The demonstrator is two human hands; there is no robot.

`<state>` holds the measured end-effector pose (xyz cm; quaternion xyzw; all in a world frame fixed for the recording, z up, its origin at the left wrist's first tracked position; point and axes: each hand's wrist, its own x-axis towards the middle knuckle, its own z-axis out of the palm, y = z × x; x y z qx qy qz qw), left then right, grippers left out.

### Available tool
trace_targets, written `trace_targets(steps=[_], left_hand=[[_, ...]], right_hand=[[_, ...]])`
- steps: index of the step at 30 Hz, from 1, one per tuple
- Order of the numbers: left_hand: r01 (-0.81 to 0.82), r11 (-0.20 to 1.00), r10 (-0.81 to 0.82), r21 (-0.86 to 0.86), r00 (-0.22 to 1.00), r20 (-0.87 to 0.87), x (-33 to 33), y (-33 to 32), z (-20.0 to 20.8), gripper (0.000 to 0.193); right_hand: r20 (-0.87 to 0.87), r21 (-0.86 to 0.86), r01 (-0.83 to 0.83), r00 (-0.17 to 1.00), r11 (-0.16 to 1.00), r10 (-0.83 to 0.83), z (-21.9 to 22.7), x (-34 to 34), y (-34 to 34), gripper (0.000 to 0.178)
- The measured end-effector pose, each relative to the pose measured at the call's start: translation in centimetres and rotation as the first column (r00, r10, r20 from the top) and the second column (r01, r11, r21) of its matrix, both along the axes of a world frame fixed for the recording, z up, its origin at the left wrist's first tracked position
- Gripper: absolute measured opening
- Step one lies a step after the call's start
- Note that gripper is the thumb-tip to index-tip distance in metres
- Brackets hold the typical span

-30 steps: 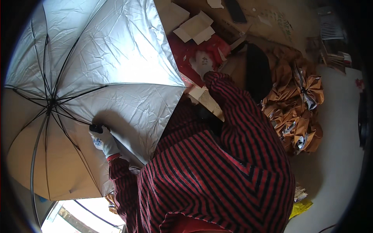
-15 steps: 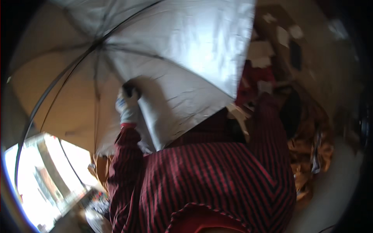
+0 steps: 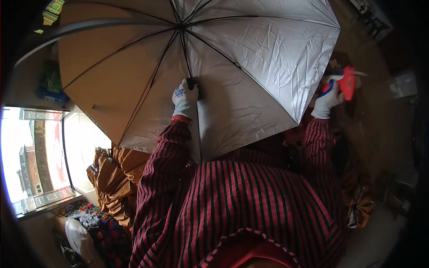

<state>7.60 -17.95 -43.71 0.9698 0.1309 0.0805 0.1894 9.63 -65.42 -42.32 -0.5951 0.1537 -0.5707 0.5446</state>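
Note:
An open umbrella (image 3: 277, 49) spreads across the upper part of the view. Its inside is silvery and creased, with dark ribs meeting at a central hub. My left hand (image 3: 184, 99), in a white knit glove, is closed round the umbrella's black handle (image 3: 191, 83). Off the canopy's right edge, my right hand (image 3: 328, 99) wears a white glove with blue on it. Its fingers are wrapped round a red gun-shaped tool (image 3: 348, 84) with a thin pale rod sticking out to the right. Blur hides the tool's finer details.
Crumpled brown wrapping (image 3: 116, 181) lies to the left of my body, and a shiny brown bundle (image 3: 359, 203) is at the right. A bright window (image 3: 40, 156) stands at far left, above colourful knitted-looking material (image 3: 96, 216) and a white bag (image 3: 78, 234).
My right hand has come up and right, clear of the clutter, with the red tool in it. The umbrella and my left hand sit farther right in view, and the picture is sharper.

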Motion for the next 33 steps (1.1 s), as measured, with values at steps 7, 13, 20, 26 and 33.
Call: trace_targets(steps=[7, 13, 20, 26, 33], left_hand=[[0.031, 0.997, -0.031, -0.075, 1.000, 0.003, -0.7, -0.1, 0.8, 0.032], [0.060, 0.886, -0.024, -0.459, 0.996, 0.084, -0.9, 1.8, -0.1, 0.027], [0.041, 0.798, 0.076, -0.601, 0.983, 0.167, -0.7, 2.3, 0.9, 0.026], [0.121, 0.867, 0.017, -0.484, 0.962, 0.272, 1.8, 0.4, 4.4, 0.021], [0.081, 0.950, -0.028, -0.302, 0.984, 0.176, 3.3, 0.1, 5.6, 0.021]], right_hand=[[-0.074, -0.091, -0.906, 0.421, 0.414, 0.904, 14.5, -1.4, 16.9, 0.012], [-0.159, 0.454, -0.890, -0.038, 0.039, 0.986, 1.7, 0.6, 29.5, 0.023], [0.058, 0.719, -0.680, 0.263, 0.143, 0.963, -0.3, 3.4, 34.2, 0.019], [-0.241, 0.588, -0.743, 0.215, 0.319, 0.946, -1.1, 3.8, 35.1, 0.026], [-0.182, 0.523, -0.824, 0.144, 0.219, 0.973, -0.8, 3.0, 34.7, 0.019]])
